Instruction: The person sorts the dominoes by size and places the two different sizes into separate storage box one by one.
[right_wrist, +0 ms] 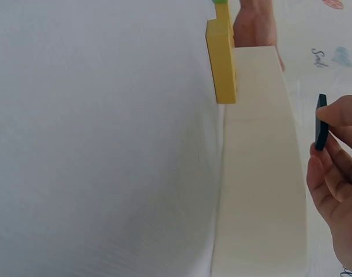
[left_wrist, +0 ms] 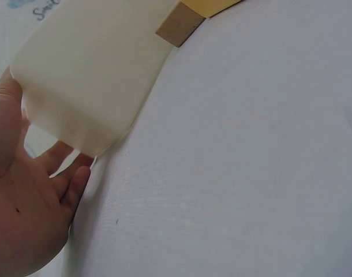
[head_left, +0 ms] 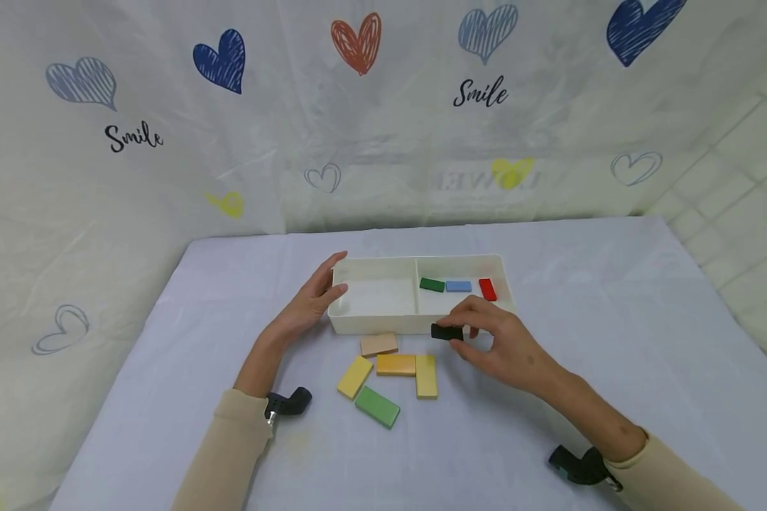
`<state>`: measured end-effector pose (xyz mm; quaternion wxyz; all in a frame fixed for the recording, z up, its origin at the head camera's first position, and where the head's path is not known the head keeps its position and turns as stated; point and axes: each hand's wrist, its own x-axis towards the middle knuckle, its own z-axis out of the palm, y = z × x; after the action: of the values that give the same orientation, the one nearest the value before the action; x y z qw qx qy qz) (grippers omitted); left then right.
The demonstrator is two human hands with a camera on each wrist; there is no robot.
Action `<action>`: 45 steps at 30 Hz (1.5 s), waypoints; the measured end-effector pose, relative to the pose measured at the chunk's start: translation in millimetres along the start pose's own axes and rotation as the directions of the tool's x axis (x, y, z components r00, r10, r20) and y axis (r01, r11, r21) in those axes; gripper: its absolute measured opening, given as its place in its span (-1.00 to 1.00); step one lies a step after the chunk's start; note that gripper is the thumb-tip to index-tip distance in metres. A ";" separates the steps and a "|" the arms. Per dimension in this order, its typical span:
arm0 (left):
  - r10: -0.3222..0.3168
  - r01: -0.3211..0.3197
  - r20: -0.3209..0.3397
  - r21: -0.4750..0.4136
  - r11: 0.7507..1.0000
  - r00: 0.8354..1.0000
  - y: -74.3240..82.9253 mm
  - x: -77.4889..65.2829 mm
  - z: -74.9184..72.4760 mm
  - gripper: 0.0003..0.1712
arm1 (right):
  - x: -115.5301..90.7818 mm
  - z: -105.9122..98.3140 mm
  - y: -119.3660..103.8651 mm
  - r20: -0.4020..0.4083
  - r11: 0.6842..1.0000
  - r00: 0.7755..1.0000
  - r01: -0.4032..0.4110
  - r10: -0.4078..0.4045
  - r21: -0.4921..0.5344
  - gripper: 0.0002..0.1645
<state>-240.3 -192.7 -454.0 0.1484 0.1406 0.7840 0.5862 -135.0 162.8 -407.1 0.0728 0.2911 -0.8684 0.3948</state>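
Note:
My right hand (head_left: 501,344) pinches a small dark block (head_left: 447,332) between thumb and fingertips, above the near wall of a white two-compartment box (head_left: 373,325). From the right wrist view, the dark block (right_wrist: 321,122) shows its thin edge, raised over the box's top edge. At the box's left end my left hand (head_left: 307,306) grips the wall, thumb at the rim. The left wrist view has the fingers of that hand (left_wrist: 32,190) around the end wall. Inside the right compartment lie a dark green block (head_left: 432,284), a blue block (head_left: 458,287) and a red block (head_left: 488,289).
In front of the box lie a tan block (head_left: 379,345), an orange block (head_left: 395,365), a yellow block (head_left: 355,377), another yellow block (head_left: 426,377) and a light green block (head_left: 378,407). A printed cloth (head_left: 383,142) hangs behind the white-covered table (head_left: 473,454).

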 end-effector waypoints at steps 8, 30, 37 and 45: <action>-0.001 0.001 0.001 -0.005 1.000 1.000 -2.0 0.0 0.0 -0.26 | 1.5 -0.1 3.6 -0.047 0.999 0.998 0.031 -0.032 -0.022 -0.53; -0.013 0.014 -0.015 0.010 1.000 1.000 -2.1 2.0 0.4 -0.26 | 8.6 -2.5 10.8 -0.120 0.999 0.992 0.024 -0.029 -0.046 -0.61; -0.011 0.011 -0.014 0.002 1.000 1.000 -0.6 2.7 1.0 -0.26 | 12.1 -3.8 14.2 -0.139 0.999 0.990 0.029 -0.032 -0.026 -0.60; -0.010 0.010 -0.008 -0.002 1.000 1.000 -0.7 1.5 0.4 -0.26 | 17.6 -3.6 18.9 -0.145 0.999 0.988 0.045 -0.047 -0.013 -0.59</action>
<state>-241.6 -191.9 -454.9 0.1483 0.1341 0.7845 0.5870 -160.4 167.3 -410.6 0.1461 0.2813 -0.8558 0.4088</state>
